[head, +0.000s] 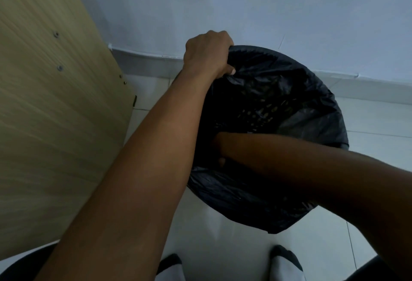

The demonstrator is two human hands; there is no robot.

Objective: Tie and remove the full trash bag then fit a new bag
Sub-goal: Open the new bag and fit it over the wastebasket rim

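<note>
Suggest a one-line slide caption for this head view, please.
Left hand grips the black bag's far rim while the right hand reaches inside.

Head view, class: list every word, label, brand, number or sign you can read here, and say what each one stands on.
None can be read.
Bag: plain black, no print visible.
Wooden panel: only screws, no label.
Wall: bare.
Left hand and right hand carry no markings.

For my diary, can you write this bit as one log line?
left hand: grips rim of black plastic trash bag | right hand: inside bag | bag: open over bin
</note>
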